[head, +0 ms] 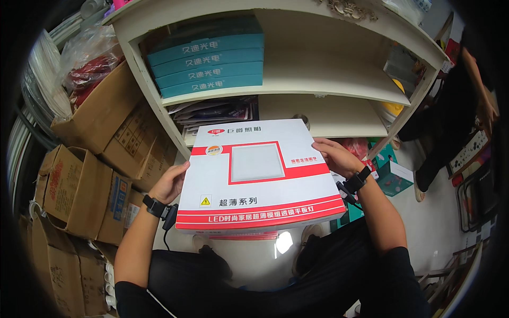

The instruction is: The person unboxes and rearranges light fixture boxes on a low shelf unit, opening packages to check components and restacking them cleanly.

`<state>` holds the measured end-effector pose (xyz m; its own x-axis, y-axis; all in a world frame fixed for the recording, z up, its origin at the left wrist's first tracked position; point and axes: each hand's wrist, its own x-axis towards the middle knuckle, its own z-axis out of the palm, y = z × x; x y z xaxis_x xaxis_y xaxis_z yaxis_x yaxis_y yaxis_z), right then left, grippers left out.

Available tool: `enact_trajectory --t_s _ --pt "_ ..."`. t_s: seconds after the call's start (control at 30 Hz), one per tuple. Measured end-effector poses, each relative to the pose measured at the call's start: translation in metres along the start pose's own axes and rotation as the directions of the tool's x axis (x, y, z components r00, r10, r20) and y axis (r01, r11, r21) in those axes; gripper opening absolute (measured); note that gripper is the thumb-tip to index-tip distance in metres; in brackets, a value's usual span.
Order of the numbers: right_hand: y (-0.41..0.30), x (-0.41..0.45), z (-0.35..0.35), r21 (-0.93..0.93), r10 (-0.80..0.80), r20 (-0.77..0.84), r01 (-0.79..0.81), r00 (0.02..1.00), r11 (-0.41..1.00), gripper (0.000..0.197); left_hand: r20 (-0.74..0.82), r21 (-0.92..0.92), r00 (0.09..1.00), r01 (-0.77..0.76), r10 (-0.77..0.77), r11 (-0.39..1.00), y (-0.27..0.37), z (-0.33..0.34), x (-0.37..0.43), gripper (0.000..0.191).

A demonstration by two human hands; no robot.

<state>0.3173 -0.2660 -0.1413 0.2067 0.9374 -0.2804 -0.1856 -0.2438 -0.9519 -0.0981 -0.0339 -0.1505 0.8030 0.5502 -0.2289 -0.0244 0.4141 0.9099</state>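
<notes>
A flat white and red cardboard box (258,159) for an LED panel light is held up before me, its printed top facing the camera. My left hand (170,183) grips its left side, with the thumb at the edge and the fingertips hidden beneath. On the opposite side, my right hand (338,156) holds the right edge near the far corner, its thumb showing on top. Each wrist wears a black strap with a small device. Below the held box, the red edges of more flat boxes (244,235) show, partly hidden.
A cream wooden shelf unit (318,89) stands ahead, with stacked teal boxes (206,63) on its upper shelf and flat packets (216,113) below. Open cardboard cartons (79,187) crowd the left. Green boxes (393,179) lie at right, near another person (441,119).
</notes>
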Motion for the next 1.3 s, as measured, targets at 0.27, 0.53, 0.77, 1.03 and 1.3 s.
enact_trajectory --t_s 0.27,0.53,0.77,1.03,1.3 --pt "-0.017 -0.010 0.001 0.033 -0.156 -0.076 0.159 0.985 0.987 0.055 0.084 0.082 0.996 -0.048 0.041 0.995 0.006 0.003 -0.001 0.049" --pt "-0.049 -0.038 0.002 0.002 -0.273 -0.160 0.276 0.949 0.961 0.072 0.117 0.118 0.991 -0.083 0.069 0.990 0.015 0.045 0.005 0.048" --pt "-0.058 -0.052 -0.013 0.144 -0.170 -0.230 0.207 0.958 0.968 0.071 0.216 0.180 0.972 -0.138 0.097 0.974 0.018 0.059 0.019 0.047" --pt "-0.065 -0.074 -0.017 0.233 -0.160 -0.383 0.263 0.910 0.936 0.071 0.335 0.150 0.935 -0.170 0.112 0.974 0.020 0.079 0.041 0.046" --pt "-0.048 -0.082 -0.037 -0.203 -0.623 -0.369 0.594 0.690 0.779 0.066 0.430 0.111 0.882 -0.265 0.194 0.958 0.025 0.104 0.061 0.052"
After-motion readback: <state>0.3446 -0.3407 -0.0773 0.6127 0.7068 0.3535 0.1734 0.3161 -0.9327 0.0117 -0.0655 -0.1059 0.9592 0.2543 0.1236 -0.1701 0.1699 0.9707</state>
